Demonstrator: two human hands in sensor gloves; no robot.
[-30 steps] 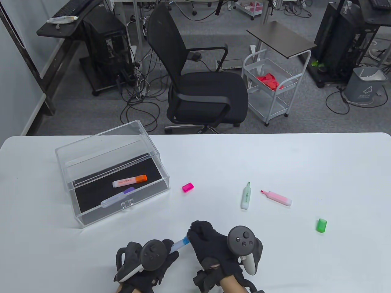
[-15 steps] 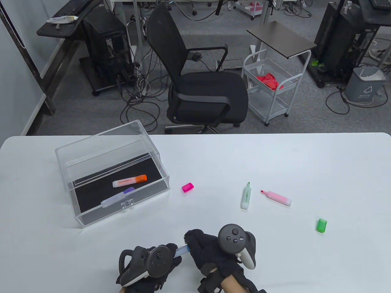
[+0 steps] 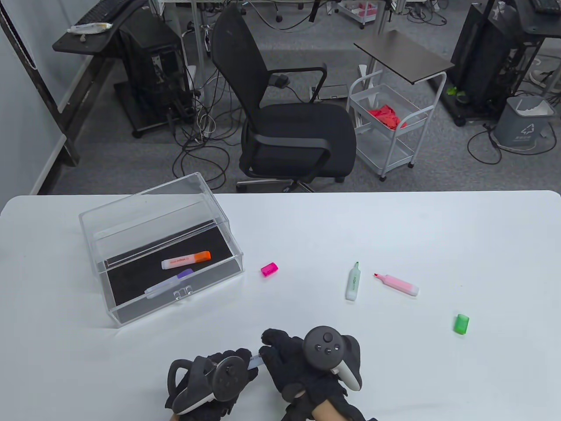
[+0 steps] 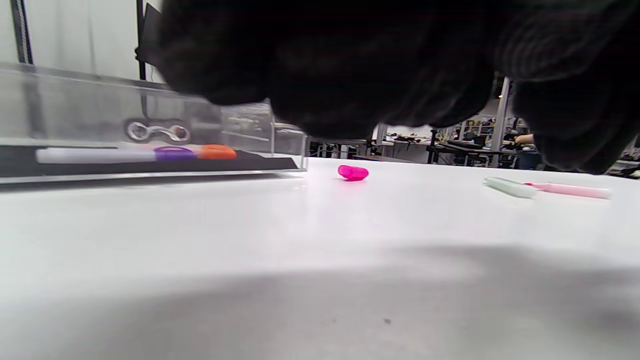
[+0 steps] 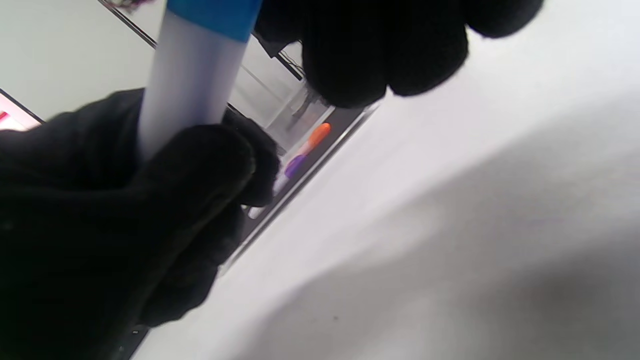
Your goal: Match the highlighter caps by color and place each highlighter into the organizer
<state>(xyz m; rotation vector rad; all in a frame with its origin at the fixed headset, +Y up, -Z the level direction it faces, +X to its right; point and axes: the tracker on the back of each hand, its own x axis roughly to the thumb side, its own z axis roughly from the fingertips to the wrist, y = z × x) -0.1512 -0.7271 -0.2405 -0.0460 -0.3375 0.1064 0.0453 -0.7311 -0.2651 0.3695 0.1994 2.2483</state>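
Near the front edge of the desk (image 3: 394,228), a little left of its middle, the left hand (image 3: 210,381) and the right hand (image 3: 302,364) meet around one blue highlighter (image 3: 254,361). The left hand's fingers (image 5: 200,165) are curled around its pale barrel, and the right hand's fingers are closed over its blue-capped end (image 5: 215,15). Only a short stretch of barrel shows between the gloves in the table view. Toward the desk's left edge stands one clear box (image 3: 131,219), holding two capped highlighters on its black floor: an orange one (image 3: 186,260) and a purple one (image 3: 168,283). Two uncapped highlighters lie near each other right of the desk's middle, a green one (image 3: 353,283) and a pink one (image 3: 398,283). Two loose caps lie on the desk: a pink cap (image 3: 269,269) just right of the box and a green cap (image 3: 461,324) toward the right edge.
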